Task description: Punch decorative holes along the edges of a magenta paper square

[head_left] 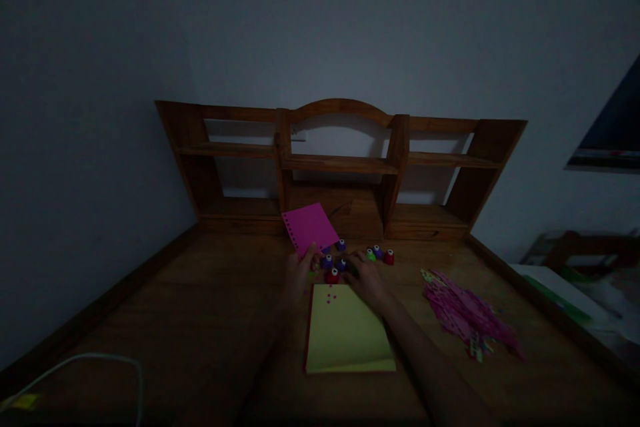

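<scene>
We see the pink hole-edged sheet (311,227) just beyond our L hand (299,273), fingertips too dim/blurred to tell if they're pinching it. Craft punches (332,276) sit betw. hands on the tabletop (210,300); R hand (366,275) curls over that area, grip unclear. R arm hides part of the yellow paper pad (350,333) w/ tiny cutouts (329,301).

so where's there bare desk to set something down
Widest: the desk left of the left forearm, beyond the white cable. A narrower strip lies between the right forearm and the pink shreds. Crowded: just beyond the yellow pad, among the eyed pieces.
</scene>
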Demonstrator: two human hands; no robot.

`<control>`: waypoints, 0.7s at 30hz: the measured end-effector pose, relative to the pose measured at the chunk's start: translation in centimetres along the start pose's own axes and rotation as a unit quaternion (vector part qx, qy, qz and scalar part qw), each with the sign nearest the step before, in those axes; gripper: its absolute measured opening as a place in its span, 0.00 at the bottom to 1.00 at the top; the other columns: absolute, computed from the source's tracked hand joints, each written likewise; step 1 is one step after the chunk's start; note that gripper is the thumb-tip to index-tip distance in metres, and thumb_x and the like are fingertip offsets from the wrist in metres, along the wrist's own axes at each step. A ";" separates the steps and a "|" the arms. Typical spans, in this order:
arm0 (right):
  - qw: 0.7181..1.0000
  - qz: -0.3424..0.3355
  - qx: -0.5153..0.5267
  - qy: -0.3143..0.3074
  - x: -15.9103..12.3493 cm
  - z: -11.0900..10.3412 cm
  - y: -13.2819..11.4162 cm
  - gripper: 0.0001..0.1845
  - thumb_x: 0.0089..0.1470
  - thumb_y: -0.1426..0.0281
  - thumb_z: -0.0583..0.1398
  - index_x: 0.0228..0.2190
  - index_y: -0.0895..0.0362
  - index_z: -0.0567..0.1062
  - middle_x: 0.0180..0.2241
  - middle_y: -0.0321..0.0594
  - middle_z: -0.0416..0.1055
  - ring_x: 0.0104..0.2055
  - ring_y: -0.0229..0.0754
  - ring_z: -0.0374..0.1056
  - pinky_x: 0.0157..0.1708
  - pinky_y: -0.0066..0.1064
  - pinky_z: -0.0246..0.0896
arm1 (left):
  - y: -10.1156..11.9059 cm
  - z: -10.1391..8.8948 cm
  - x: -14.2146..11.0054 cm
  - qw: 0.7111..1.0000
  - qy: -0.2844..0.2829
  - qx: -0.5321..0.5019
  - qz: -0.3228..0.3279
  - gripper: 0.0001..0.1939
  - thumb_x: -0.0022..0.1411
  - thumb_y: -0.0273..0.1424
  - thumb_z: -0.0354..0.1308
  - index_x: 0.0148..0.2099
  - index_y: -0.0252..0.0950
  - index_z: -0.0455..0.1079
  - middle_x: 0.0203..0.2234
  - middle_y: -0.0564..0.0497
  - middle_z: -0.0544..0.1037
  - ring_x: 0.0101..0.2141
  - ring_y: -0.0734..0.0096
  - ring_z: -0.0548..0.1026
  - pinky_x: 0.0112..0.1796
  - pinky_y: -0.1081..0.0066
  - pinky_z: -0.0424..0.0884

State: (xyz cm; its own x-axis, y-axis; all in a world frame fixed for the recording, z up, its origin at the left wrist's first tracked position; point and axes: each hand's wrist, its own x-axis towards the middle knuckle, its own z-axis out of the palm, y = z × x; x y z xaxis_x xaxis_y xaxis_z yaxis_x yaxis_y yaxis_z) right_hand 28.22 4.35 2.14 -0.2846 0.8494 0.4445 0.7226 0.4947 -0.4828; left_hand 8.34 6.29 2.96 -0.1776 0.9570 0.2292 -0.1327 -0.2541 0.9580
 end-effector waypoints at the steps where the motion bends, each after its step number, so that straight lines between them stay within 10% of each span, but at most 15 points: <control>1: 1.000 -0.006 -0.004 -0.004 0.0 0.0 -0.1 0.22 0.53 0.75 0.60 0.50 0.48 0.71 0.49 0.41 0.66 0.46 0.44 0.66 0.47 0.34 0.60 | -0.1 0.0 0.0 1.000 0.002 0.000 -0.001 0.21 0.53 0.48 0.61 0.23 0.34 0.73 0.15 0.52 0.72 0.17 0.75 0.66 0.21 0.74 0.60; 21: 0.993 0.062 -0.099 0.002 0.3 -1.1 -0.1 0.21 0.55 0.74 0.58 0.52 0.53 0.69 0.48 0.43 0.70 0.46 0.45 0.68 0.43 0.29 0.58 | -0.3 -0.2 0.0 0.997 -0.011 0.066 0.029 0.24 0.58 0.49 0.56 0.22 0.34 0.70 0.14 0.52 0.70 0.16 0.75 0.66 0.22 0.74 0.61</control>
State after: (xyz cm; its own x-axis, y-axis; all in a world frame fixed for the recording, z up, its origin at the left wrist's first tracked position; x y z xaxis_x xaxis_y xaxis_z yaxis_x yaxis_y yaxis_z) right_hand 28.72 4.30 3.11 -0.1836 0.9007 0.3937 0.8616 0.3402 -0.3767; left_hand 8.24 6.30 2.65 -0.1606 0.9443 0.2872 0.0060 -0.2901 0.9570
